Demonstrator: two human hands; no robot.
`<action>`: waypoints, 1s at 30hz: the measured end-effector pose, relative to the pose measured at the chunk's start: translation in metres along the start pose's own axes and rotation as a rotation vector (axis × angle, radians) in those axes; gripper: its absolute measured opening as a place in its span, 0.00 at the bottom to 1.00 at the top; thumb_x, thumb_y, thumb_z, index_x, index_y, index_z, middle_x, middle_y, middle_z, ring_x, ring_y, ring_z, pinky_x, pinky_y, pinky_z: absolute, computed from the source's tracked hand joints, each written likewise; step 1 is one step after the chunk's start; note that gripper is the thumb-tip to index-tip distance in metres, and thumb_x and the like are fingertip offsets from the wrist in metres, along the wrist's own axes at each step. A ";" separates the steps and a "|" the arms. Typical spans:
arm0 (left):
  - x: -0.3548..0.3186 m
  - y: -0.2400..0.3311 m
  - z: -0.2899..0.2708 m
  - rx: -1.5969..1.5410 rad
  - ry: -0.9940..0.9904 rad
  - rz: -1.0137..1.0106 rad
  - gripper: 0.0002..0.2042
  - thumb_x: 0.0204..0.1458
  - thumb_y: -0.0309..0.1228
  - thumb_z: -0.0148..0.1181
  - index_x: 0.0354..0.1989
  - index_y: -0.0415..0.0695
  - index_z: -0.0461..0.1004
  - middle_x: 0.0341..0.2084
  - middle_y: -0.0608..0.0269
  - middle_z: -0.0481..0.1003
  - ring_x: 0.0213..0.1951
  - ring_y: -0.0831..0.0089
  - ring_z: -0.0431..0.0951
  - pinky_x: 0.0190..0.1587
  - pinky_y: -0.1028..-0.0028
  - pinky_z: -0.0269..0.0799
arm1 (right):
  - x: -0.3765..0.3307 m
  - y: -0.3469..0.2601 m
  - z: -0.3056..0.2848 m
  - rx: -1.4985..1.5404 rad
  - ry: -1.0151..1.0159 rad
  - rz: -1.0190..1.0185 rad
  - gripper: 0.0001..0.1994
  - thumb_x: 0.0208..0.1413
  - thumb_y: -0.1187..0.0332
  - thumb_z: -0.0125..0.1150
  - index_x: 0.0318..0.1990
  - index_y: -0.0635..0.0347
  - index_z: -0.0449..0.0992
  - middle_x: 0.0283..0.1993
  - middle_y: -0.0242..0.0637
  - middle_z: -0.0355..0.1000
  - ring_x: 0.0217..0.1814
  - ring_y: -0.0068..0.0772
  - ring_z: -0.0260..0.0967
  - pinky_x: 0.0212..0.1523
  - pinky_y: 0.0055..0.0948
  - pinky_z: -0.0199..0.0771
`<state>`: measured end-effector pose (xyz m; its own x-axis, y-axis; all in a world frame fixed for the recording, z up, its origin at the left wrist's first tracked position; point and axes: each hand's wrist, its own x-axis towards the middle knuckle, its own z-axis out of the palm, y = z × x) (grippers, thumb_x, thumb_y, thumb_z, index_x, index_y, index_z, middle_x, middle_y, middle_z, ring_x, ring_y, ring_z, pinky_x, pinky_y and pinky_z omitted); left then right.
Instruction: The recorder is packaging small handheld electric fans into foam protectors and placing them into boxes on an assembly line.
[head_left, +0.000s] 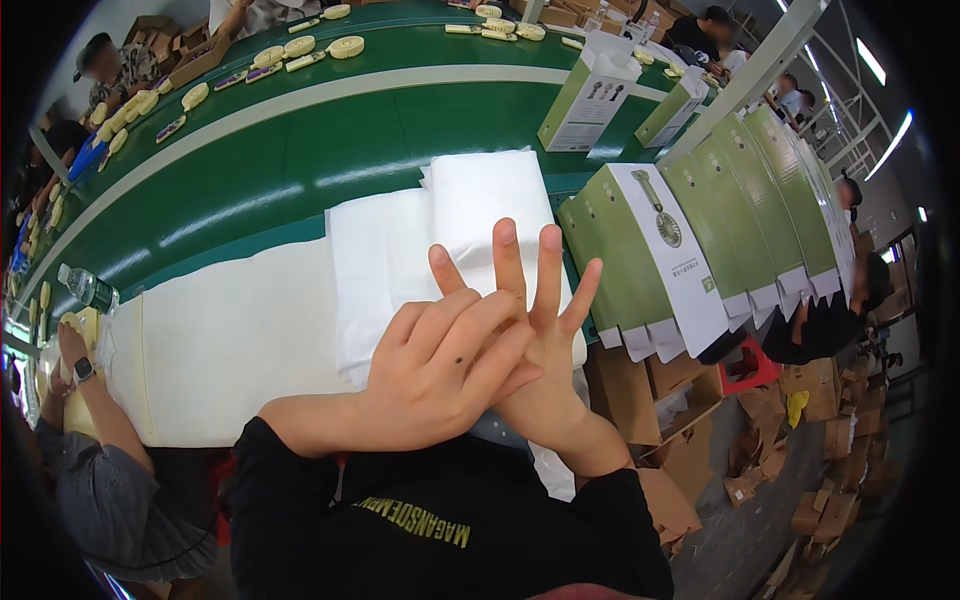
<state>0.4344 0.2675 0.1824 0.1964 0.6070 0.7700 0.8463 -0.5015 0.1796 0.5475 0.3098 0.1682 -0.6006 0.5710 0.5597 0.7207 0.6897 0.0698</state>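
My left hand [425, 365] lies across my right hand [555, 370], with its fingers bent over the base of the right hand's fingers. The right hand is raised, its fingers spread apart and pointing away from me. I see no object in either hand, though the left fingertips are partly hidden. Just beyond the hands, a stack of folded white sheets or bags [490, 190] overlaps a second white stack [375, 260] on the table. To the right, several green and white printed cartons [650, 230] stand in a row, one picturing a small handheld fan.
A green conveyor [400, 125] curves beyond the table, with cream handheld fans [345, 47] on it. Two more cartons [590, 95] stand there. At left are a plastic bottle [88, 287] and a co-worker's watch-wearing arm [100, 390]. Cardboard boxes [625, 395] and a red stool [750, 367] are at lower right.
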 end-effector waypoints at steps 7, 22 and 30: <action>-0.009 -0.001 0.007 -0.059 -0.065 0.066 0.13 0.37 0.33 0.68 0.31 0.46 0.74 0.33 0.66 0.73 0.36 0.69 0.72 0.33 0.74 0.61 | -0.001 0.007 -0.001 -0.007 -0.043 -0.046 0.24 0.61 0.57 0.41 0.65 0.37 0.60 0.73 0.44 0.40 0.74 0.59 0.33 0.63 0.70 0.27; -0.008 -0.008 0.014 -0.248 0.175 0.271 0.08 0.41 0.26 0.62 0.32 0.47 0.74 0.39 0.67 0.73 0.37 0.73 0.71 0.36 0.76 0.64 | -0.012 0.014 -0.006 0.031 0.134 0.029 0.25 0.59 0.52 0.45 0.65 0.33 0.60 0.72 0.47 0.40 0.72 0.67 0.33 0.63 0.72 0.26; 0.011 -0.021 0.001 -1.299 0.052 -0.546 0.17 0.49 0.22 0.61 0.49 0.38 0.69 0.38 0.57 0.74 0.42 0.70 0.73 0.43 0.69 0.70 | -0.017 0.027 -0.003 -0.141 0.191 -0.132 0.22 0.59 0.56 0.53 0.62 0.35 0.64 0.71 0.58 0.30 0.71 0.73 0.24 0.62 0.72 0.32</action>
<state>0.4196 0.2849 0.1864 -0.0461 0.8983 0.4370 -0.2503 -0.4339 0.8655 0.5784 0.3174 0.1630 -0.6259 0.3763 0.6831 0.6895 0.6763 0.2592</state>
